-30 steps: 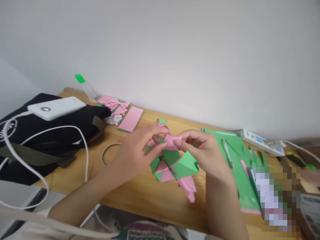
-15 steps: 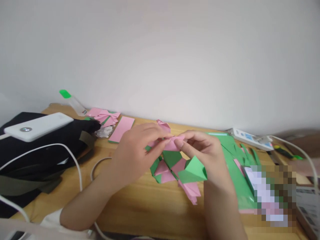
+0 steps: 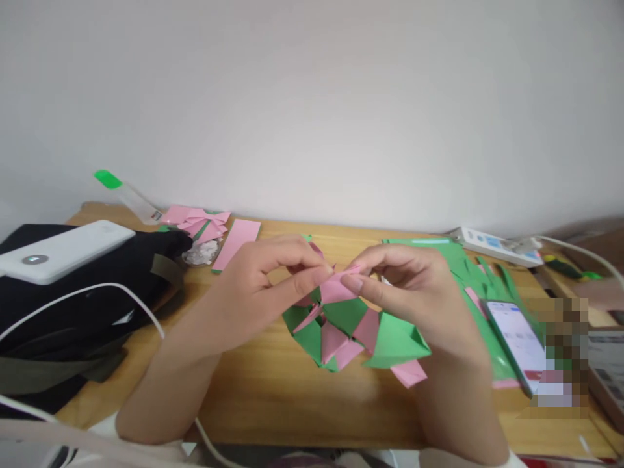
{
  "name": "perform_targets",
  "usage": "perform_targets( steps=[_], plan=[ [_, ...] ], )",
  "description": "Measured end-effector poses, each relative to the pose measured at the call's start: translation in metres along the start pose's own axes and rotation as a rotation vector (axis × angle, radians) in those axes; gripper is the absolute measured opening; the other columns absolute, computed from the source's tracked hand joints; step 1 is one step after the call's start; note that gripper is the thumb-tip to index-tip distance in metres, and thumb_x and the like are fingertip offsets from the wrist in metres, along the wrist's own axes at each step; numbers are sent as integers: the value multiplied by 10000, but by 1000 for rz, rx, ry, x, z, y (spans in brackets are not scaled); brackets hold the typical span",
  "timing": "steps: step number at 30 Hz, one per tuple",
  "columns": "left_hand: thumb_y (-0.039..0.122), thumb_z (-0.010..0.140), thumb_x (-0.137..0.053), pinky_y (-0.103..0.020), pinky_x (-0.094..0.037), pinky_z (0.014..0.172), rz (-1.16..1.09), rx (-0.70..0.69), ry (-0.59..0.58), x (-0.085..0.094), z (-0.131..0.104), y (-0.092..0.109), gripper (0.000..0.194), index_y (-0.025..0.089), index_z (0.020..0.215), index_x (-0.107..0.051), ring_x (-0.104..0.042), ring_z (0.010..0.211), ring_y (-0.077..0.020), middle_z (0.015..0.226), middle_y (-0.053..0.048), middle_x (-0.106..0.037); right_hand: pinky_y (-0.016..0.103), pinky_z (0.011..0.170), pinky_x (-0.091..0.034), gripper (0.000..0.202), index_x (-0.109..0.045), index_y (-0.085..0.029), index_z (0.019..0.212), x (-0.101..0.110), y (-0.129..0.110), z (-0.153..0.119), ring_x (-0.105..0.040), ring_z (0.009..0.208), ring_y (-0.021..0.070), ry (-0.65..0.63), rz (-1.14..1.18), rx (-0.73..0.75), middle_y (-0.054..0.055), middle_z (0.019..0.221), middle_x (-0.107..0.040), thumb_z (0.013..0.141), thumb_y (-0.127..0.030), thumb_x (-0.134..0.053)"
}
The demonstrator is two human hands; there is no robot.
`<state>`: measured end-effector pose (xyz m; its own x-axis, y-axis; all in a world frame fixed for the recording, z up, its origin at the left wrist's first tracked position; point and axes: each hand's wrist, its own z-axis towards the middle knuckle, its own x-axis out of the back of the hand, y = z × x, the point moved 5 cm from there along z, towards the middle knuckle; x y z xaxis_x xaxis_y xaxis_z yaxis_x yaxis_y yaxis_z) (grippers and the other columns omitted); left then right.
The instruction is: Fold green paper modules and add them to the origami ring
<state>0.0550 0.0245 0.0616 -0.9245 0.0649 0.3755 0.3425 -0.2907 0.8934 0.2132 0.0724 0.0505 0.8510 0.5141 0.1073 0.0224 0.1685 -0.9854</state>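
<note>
Held up over the wooden table is a folded paper model [image 3: 344, 316] made of interlocked pink and green pieces. My left hand [image 3: 273, 286] pinches its upper left part between thumb and fingers. My right hand [image 3: 400, 276] grips a pink flap at the top, the thumb lying across it. Both hands' fingertips nearly meet there. Below and to the right hang a loose-looking green fold and a pink tip. The fingers hide part of the model's back and upper edge.
Pink and green folded papers [image 3: 202, 221] and a pink strip [image 3: 238, 240] lie at the back left. A green-capped tube [image 3: 129, 195] leans nearby. A white power bank [image 3: 68, 250] rests on black cloth. To the right are green sheets [image 3: 502, 354], a phone [image 3: 517, 344] and a power strip [image 3: 500, 246].
The paper model has tilted, its lower part swinging to the right. My right hand has shifted slightly right, and both hands still pinch the top. The camera view has shifted a little.
</note>
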Motion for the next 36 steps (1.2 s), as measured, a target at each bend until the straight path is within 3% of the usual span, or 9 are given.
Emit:
perform_targets(
  steps=[11, 17, 36],
  plan=[
    [251, 850, -683, -257, -524, 670, 61, 2, 32, -1, -1, -2, 55, 228, 814, -718, -679, 871, -182, 814, 1, -723, 199, 471, -515, 77, -748, -236, 734, -1, -4, -3, -655, 591, 111, -21, -30, -35, -8, 685, -731, 752, -301, -786],
    [244, 878, -642, -270, -532, 690, 161, -40, 58, -2, -2, 0, 87, 219, 829, -709, -684, 852, -177, 865, -9, -734, 225, 507, -547, 98, -751, -240, 763, 0, -1, -4, -676, 626, 133, -6, -48, -79, 5, 706, -725, 795, -332, -744],
    [262, 884, -627, -282, -516, 690, 131, -20, 37, -5, -1, 0, 125, 230, 775, -679, -660, 841, -176, 760, 6, -691, 219, 532, -549, 65, -741, -240, 781, 2, 1, -5, -679, 657, 129, -19, -60, -67, 3, 746, -736, 811, -297, -730]
  ],
)
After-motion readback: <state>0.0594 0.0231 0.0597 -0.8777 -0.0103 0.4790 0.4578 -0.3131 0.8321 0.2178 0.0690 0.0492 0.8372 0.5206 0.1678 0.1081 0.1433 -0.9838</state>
